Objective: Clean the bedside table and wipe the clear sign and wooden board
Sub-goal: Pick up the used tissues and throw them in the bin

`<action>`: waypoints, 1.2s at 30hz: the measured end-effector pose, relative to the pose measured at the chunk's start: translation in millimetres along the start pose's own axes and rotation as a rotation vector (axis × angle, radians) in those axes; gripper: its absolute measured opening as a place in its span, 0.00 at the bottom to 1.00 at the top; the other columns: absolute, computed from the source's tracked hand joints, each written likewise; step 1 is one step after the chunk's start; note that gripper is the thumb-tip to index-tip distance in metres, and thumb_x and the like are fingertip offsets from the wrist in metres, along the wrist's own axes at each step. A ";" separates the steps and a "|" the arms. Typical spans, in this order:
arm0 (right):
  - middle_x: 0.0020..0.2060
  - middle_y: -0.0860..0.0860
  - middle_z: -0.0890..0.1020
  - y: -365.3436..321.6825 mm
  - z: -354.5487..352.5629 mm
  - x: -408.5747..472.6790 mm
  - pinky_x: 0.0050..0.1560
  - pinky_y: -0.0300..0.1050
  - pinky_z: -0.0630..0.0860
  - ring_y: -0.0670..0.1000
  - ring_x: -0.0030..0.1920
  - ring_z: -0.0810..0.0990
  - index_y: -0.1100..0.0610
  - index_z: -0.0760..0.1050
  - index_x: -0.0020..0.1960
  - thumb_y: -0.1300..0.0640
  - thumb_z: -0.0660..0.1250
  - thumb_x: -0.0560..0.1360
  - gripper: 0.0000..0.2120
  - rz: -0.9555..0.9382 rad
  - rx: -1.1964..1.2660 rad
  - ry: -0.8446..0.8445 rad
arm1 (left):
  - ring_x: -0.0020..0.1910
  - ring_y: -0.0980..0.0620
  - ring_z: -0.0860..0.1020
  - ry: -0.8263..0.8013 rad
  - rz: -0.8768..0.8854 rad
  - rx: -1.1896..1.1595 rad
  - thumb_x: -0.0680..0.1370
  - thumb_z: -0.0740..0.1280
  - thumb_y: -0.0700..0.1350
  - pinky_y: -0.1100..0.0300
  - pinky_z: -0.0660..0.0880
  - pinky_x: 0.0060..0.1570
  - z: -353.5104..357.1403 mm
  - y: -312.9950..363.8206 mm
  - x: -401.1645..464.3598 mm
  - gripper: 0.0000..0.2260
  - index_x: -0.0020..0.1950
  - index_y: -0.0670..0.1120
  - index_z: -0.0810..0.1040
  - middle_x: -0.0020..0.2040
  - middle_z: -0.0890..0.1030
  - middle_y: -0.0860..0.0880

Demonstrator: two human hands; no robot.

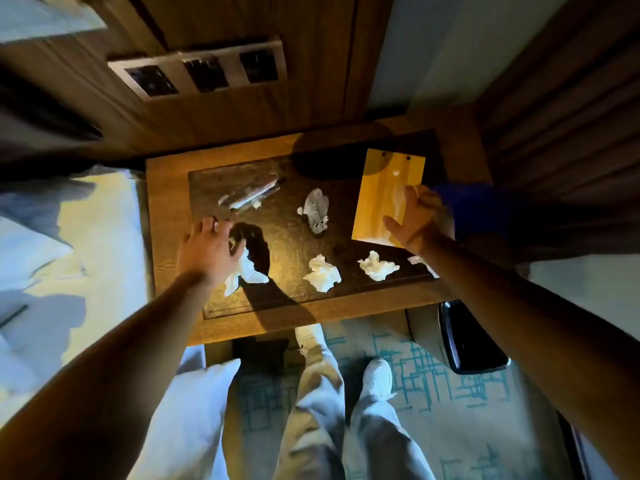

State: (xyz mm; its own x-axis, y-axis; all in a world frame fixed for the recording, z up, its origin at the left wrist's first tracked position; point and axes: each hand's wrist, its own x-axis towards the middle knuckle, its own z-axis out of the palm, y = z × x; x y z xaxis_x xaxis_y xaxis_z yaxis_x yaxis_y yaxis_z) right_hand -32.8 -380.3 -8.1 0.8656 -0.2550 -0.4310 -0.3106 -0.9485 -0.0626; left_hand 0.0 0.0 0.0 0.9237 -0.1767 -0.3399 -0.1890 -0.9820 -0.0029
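The bedside table (173, 237) is wood with a dark inset top. A clear sign (249, 195) lies flat at its back left. The wooden board (384, 188) lies at the right. My left hand (207, 249) is over the table's left side, its thumb and fingers closed on a crumpled white tissue (247, 273) that trails below it. My right hand (420, 220) has its fingers spread over the board's lower right corner, and a blurred blue cloth (474, 206) shows just behind it. A pale smear (316, 209) sits mid-table.
Loose crumpled tissues lie along the front of the table (322, 273), (377, 266), (417, 260). A bed with white pillows (69, 237) is at the left. A dark bin (467, 337) stands on the carpet at the right. A switch panel (201, 71) is on the wall behind.
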 end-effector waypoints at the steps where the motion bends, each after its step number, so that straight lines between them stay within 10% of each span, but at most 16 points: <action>1: 0.71 0.59 0.68 0.7 7.5 -7.0 0.62 0.59 0.72 0.63 0.69 0.69 0.57 0.64 0.73 0.39 0.64 0.77 0.32 0.057 0.012 0.041 | 0.64 0.37 0.75 -0.059 -0.020 0.017 0.80 0.62 0.60 0.42 0.76 0.58 10.6 -0.7 -4.4 0.25 0.70 0.45 0.71 0.66 0.74 0.38; 6: 0.59 0.62 0.74 27.6 48.4 -34.9 0.55 0.61 0.73 0.65 0.58 0.75 0.60 0.70 0.62 0.45 0.65 0.75 0.23 0.145 -0.160 0.106 | 0.57 0.38 0.79 -0.190 -0.028 0.057 0.78 0.64 0.64 0.45 0.80 0.44 51.5 2.6 -34.1 0.27 0.71 0.50 0.68 0.65 0.74 0.42; 19: 0.66 0.59 0.68 59.7 54.3 -38.8 0.51 0.54 0.80 0.62 0.63 0.73 0.56 0.67 0.67 0.53 0.75 0.72 0.28 0.031 -0.263 -0.187 | 0.49 0.45 0.82 -0.135 0.092 0.013 0.76 0.72 0.50 0.53 0.80 0.41 54.4 24.7 -30.1 0.14 0.60 0.48 0.79 0.56 0.81 0.45; 29: 0.52 0.56 0.79 90.6 44.7 -39.5 0.42 0.44 0.67 0.61 0.46 0.81 0.55 0.80 0.48 0.61 0.72 0.73 0.05 -0.046 0.172 0.059 | 0.60 0.46 0.78 0.036 0.315 -0.168 0.75 0.73 0.54 0.51 0.76 0.57 45.8 71.2 -34.5 0.13 0.51 0.45 0.84 0.63 0.79 0.47; 36: 0.50 0.54 0.81 41.7 51.7 -55.9 0.39 0.45 0.80 0.52 0.42 0.83 0.56 0.79 0.50 0.61 0.72 0.75 0.05 -0.197 0.467 0.221 | 0.69 0.46 0.73 0.046 0.560 -0.256 0.72 0.75 0.56 0.50 0.74 0.62 57.2 113.2 -43.1 0.13 0.46 0.47 0.84 0.71 0.75 0.48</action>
State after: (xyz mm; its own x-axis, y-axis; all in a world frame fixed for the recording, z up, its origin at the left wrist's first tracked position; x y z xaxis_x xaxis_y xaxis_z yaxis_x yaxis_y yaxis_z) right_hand -114.5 -395.9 -33.2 0.9712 -0.1619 -0.1746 -0.2317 -0.8110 -0.5372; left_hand -80.2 -99.7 -39.5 0.7216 -0.6675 -0.1835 -0.5689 -0.7228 0.3923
